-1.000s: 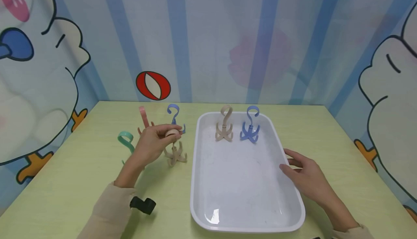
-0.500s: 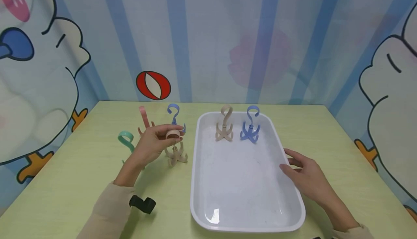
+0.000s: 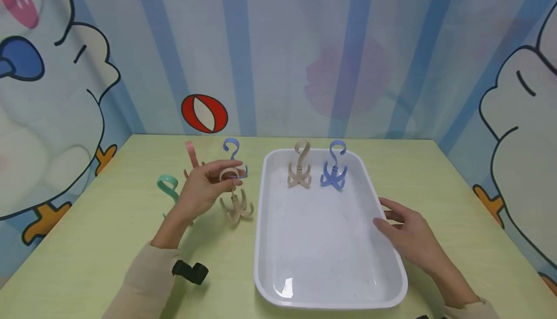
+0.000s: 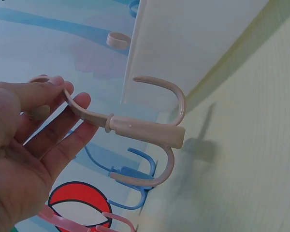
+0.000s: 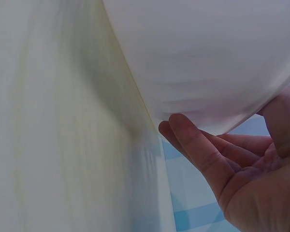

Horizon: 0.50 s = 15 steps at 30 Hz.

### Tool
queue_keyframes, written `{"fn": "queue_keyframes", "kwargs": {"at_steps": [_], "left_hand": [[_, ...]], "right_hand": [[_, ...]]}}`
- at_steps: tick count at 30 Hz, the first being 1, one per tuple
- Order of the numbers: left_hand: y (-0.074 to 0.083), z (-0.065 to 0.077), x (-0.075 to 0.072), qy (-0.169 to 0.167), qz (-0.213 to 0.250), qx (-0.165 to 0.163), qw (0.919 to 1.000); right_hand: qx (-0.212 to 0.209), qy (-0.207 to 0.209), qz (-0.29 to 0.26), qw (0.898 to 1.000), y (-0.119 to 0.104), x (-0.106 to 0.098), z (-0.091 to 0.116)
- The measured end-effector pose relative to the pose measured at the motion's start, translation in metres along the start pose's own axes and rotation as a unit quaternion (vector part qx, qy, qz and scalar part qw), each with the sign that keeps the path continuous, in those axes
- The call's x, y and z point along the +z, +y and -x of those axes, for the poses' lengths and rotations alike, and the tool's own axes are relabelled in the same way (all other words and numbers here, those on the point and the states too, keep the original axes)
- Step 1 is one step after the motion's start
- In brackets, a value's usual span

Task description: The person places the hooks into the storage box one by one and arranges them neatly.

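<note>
A beige claw hook [image 3: 236, 209] with a curled top hangs from my left hand [image 3: 203, 189], pinched at its curl by thumb and fingers. In the left wrist view, the hook's stem [image 4: 145, 130] points away from the palm, and its shadow falls on the table apart from it. My right hand [image 3: 409, 236] holds the right side of a white tray [image 3: 257, 241], thumb at the rim and fingers against the outer wall [image 5: 208, 72]. Inside the tray's far end stand another beige claw hook [image 3: 299, 176] and a blue claw hook [image 3: 333, 179].
Left of the tray, on the table [image 3: 109, 203], are a green hook [image 3: 168, 186], a pink hook [image 3: 192, 154] and a second blue hook [image 3: 232, 147], partly hidden by my left hand. A printed cartoon backdrop [image 3: 283, 58] closes off the back and both sides.
The beige hook in my left hand has shifted slightly to the right and its curl has turned. My left hand has risen a little. The right hand and tray have stayed put.
</note>
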State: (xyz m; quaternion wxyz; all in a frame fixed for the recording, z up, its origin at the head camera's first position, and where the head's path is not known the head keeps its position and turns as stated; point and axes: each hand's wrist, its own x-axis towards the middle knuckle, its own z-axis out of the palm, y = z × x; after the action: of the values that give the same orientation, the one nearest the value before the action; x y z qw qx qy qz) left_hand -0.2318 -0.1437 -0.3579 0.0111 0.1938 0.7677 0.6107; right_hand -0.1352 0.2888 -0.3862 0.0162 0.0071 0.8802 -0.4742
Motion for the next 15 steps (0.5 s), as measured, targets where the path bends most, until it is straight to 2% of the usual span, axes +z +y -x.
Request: {"fn": "queue_keyframes", "kwargs": {"at_steps": [8, 15], "left_hand": [[0.011, 0.0, 0.004, 0.005, 0.007, 0.005, 0.9999], [0.02, 0.003, 0.005, 0.01, -0.005, 0.009, 0.9999]], "right_hand": [[-0.006, 0.003, 0.004, 1.0, 0.0, 0.0, 0.0], [-0.008, 0.002, 0.003, 1.0, 0.0, 0.0, 0.0]]}}
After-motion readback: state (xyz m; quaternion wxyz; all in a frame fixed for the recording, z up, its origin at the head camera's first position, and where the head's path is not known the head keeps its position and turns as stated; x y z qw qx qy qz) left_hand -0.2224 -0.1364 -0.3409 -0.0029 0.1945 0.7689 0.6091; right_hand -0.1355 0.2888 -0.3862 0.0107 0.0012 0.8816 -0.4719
